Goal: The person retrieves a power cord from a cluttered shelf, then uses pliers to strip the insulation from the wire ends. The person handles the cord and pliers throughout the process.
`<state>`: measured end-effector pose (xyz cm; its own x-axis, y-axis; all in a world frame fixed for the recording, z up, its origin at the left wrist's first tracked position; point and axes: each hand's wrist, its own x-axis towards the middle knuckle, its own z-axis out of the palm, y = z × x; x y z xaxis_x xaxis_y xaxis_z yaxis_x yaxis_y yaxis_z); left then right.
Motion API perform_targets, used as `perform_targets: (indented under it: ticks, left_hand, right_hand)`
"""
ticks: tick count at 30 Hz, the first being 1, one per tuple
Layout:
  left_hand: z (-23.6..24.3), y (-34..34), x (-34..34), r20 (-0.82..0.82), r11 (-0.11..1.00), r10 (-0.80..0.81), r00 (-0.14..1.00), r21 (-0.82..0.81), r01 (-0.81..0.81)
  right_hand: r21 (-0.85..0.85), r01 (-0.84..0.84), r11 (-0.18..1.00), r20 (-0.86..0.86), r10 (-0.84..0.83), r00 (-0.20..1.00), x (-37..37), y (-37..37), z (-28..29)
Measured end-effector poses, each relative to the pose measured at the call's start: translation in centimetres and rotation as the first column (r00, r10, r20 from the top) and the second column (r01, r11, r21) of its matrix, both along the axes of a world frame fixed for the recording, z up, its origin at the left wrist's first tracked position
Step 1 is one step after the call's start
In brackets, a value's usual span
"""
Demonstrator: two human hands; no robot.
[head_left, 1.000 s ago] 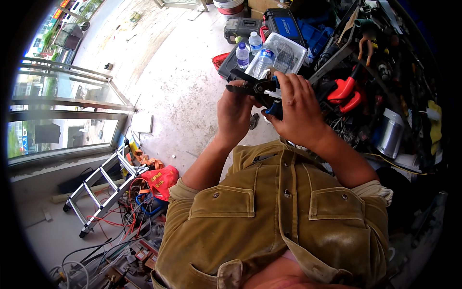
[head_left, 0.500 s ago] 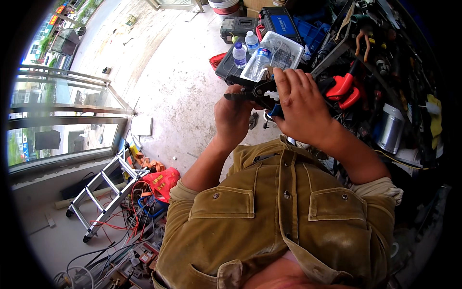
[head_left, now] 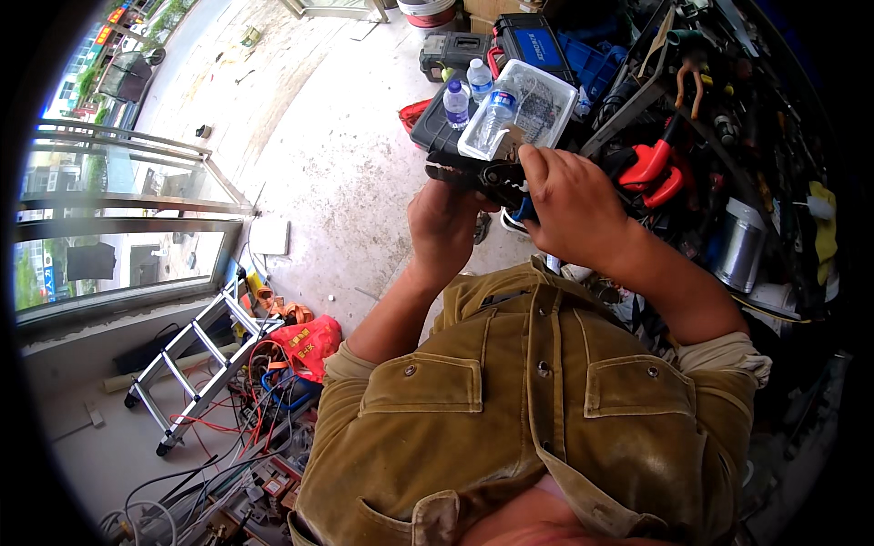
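Note:
My right hand [head_left: 578,202] is closed around the blue handles of black wire-stripping pliers [head_left: 496,177]. The notched dark jaws point left and now lie close together. Just below and behind those jaws is my left hand [head_left: 442,223], its fingers curled in. Whatever it pinches is hidden by the pliers and the fingers. Both hands are raised in front of my chest, above the floor. Beyond the pliers, a white plastic tub [head_left: 478,146] holds a clear bottle [head_left: 498,118] and a heap of small grey pieces.
Two more bottles [head_left: 457,105] stand beside the tub on a dark case. Red-handled cutters [head_left: 648,168] and a silver canister [head_left: 742,241] lie among crowded tools at right. At left are an aluminium ladder [head_left: 196,364], a red bag [head_left: 308,346], tangled cables and a glass door [head_left: 127,218].
The pliers' jaws have come together from a wider gap. My right hand has dropped slightly and shifted a little right, while my left hand stays by the jaws.

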<state>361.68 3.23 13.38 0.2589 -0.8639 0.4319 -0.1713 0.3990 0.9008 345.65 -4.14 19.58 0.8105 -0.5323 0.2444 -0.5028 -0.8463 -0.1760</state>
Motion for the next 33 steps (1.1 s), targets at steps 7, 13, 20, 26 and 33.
perform_targets:
  ticks: [7,13,20,26,33]
  left_hand:
    - [1.0,0.1,-0.3,-0.398,0.987,-0.117,0.91,0.054,0.15]
    - [1.1,0.3,0.0,-0.448,0.978,-0.107,0.888,0.113,0.175]
    - [0.0,1.1,-0.2,-0.43,0.991,-0.104,0.897,0.029,0.129]
    - [0.2,2.0,-0.3,-0.304,0.994,-0.099,0.947,0.005,0.106]
    - [-0.2,2.5,-0.6,-0.299,0.997,-0.076,0.951,-0.001,0.079]
  right_hand:
    - [0.489,0.082,0.868,0.042,-0.117,0.992,-0.1,0.4,0.9]
    - [0.262,0.074,0.962,0.168,-0.121,0.978,-0.3,1.0,-0.3]
    - [0.055,0.122,0.991,0.177,-0.13,0.976,0.7,2.6,0.1]
    - [-0.041,0.132,0.99,0.097,-0.128,0.987,0.7,3.2,0.8]
    - [-0.055,0.086,0.995,0.007,-0.086,0.996,0.6,2.9,1.3]
